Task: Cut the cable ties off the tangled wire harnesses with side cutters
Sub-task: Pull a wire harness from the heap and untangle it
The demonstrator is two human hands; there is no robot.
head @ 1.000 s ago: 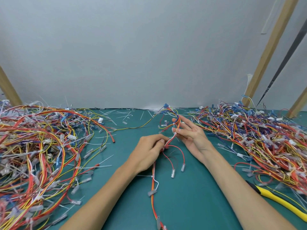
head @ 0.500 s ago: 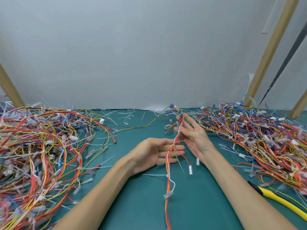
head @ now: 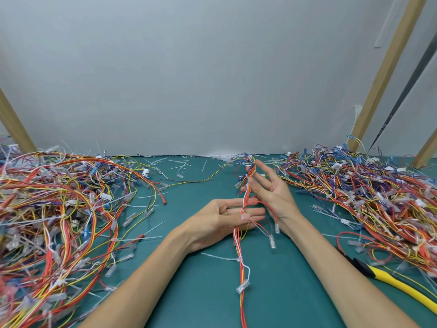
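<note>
One wire harness [head: 241, 247] of red, orange, yellow and white wires runs from the far table edge toward me, between my hands. My left hand [head: 220, 221] lies palm up with straight fingers, and the harness crosses its fingertips. My right hand [head: 272, 192] is raised palm-left with spread fingers, and the bundle's upper part rests against them. A white cable tie [head: 239, 259] wraps the harness below my left hand, its tail pointing left. The side cutters [head: 392, 284], with yellow and black handles, lie untouched on the mat at the lower right.
A big heap of tangled harnesses [head: 54, 221] covers the left of the green mat [head: 203, 292], and another heap [head: 369, 200] covers the right. Cut tie scraps [head: 179, 165] litter the far edge by the wall. Wooden posts [head: 383, 74] lean at right.
My left hand went from gripping the harness to lying open under it. The harness has slid along my hands, and its connectors now hang lower toward me.
</note>
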